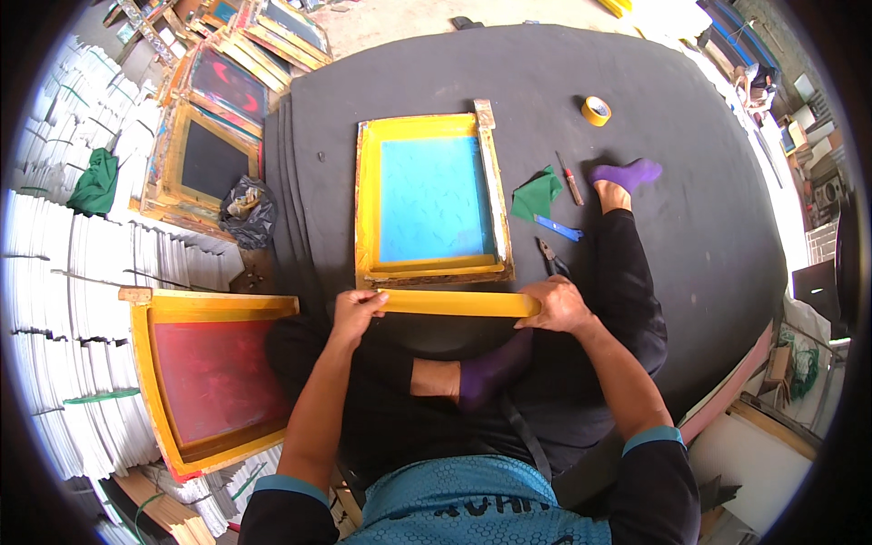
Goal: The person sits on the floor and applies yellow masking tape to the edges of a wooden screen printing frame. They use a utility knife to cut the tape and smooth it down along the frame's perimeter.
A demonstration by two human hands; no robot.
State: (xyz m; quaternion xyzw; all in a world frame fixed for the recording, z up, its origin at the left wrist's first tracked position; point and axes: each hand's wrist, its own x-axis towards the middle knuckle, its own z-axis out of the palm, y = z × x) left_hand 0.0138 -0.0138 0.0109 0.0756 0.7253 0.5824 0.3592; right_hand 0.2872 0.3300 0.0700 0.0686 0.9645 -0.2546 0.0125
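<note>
A strip of yellow tape (459, 302) is stretched taut between my two hands, close to the near edge of a screen-printing frame. My left hand (356, 313) pinches one end between thumb and fingers. The other end is in my right hand (556, 304), whose fingers are closed round it. The screen-printing frame (366, 195) lies flat, with yellow tape along its inner borders and a light blue mesh (431, 195). Pliers (548, 254) lie just beyond my right hand. A roll of yellow tape (596, 111) rests farther off to the right.
Right of the frame lie a green cloth (536, 193), a red-handled screwdriver (571, 184) and a blue tool (559, 227). Another frame with red mesh (218, 377) leans at my left. Stacked white sheets (54, 272), more frames (209, 150) and a black plastic bag (247, 212) stand leftward.
</note>
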